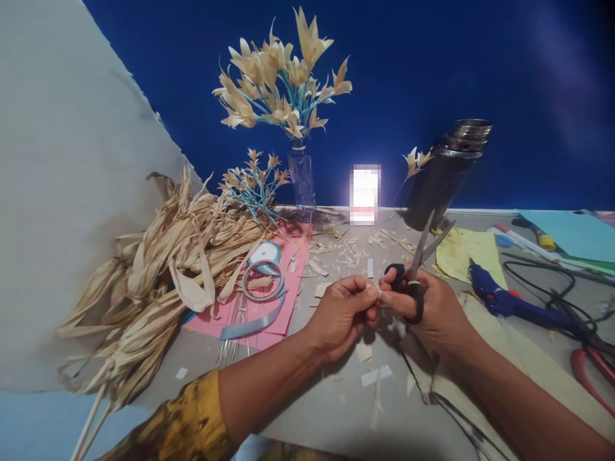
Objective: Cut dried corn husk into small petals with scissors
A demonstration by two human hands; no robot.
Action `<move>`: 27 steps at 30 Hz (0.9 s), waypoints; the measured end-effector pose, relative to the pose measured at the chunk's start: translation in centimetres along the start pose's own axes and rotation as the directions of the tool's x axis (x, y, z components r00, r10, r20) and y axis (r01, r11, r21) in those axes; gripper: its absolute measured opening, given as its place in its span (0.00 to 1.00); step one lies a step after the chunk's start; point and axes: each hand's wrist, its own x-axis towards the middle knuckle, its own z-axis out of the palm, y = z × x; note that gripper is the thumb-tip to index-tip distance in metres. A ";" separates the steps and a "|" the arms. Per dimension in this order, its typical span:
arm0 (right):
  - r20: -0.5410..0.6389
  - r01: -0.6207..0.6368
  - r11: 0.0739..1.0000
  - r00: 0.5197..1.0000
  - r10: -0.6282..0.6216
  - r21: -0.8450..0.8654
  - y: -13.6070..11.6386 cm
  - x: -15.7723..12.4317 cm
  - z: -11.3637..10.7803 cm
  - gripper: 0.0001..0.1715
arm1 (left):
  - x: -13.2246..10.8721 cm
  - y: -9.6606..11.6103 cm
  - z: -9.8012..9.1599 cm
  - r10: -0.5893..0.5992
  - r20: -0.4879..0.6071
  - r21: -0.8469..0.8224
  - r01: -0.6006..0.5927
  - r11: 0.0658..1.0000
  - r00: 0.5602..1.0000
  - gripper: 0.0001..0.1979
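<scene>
Black-handled scissors (417,261) hang on the fingers of my right hand (439,314), their blades parted and pointing up, away from me. The thumb and fingertips of that hand meet those of my left hand (343,317) over the middle of the table. My left hand pinches a small pale piece of corn husk (378,292), mostly hidden by the fingers. Husk clippings (353,250) and small white strips (376,375) lie around both hands on the grey tabletop (317,397).
At left, dried corn husks (158,269) lie heaped beside light-blue ribbon (252,323) on pink paper (298,282). Husk flowers (283,77) stand in a clear bottle (302,179). A dark flask (439,176), blue glue gun (516,304) with cable, and red-handled tool (583,371) are at right.
</scene>
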 end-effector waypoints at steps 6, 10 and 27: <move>0.165 -0.102 0.978 0.984 0.072 0.180 0.0 0.0 -0.2 0.21 | -0.6 0.0 0.8 -0.120 0.080 -0.091 0.128 0.988 0.989 0.19; 0.213 -0.126 0.935 0.975 0.055 0.332 0.1 0.6 -0.6 0.18 | -0.6 0.3 0.8 -0.119 0.071 -0.164 0.130 0.978 0.990 0.18; 0.164 -0.023 0.998 0.986 0.014 0.053 1.4 0.7 -1.0 0.25 | 0.4 2.7 -0.3 0.016 -0.110 -0.079 -0.025 0.997 0.994 0.15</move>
